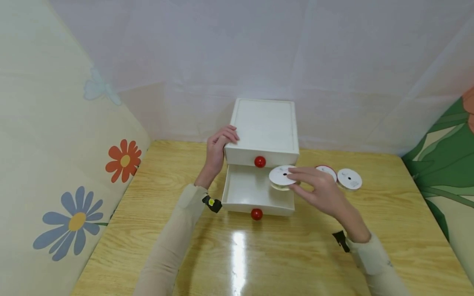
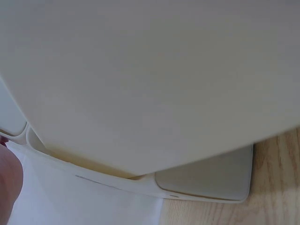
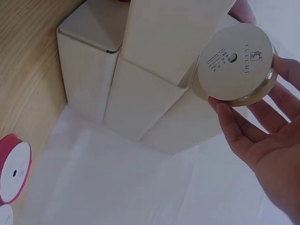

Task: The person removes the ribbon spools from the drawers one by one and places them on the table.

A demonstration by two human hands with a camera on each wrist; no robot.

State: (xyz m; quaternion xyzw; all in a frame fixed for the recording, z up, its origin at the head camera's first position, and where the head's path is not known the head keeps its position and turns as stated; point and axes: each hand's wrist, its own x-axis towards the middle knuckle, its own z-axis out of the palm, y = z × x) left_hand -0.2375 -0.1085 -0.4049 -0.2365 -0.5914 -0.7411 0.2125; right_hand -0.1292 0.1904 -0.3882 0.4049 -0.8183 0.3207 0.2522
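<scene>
A small white chest of drawers with red round knobs stands at the back of the table. Its lower drawer is pulled out, and its bare floor shows. My left hand rests on the left top edge of the chest, fingertips on the top. In my right hand a ribbon spool is pinched at its rim, over the right part of the drawer. The right wrist view shows the printed white face of the spool, with thumb and fingers around its edge.
Two more ribbon spools lie on the table right of the chest: one with a red rim, partly behind my right hand, and a white one. A pale cloth hangs behind the wooden table. Flower-patterned panels stand on both sides.
</scene>
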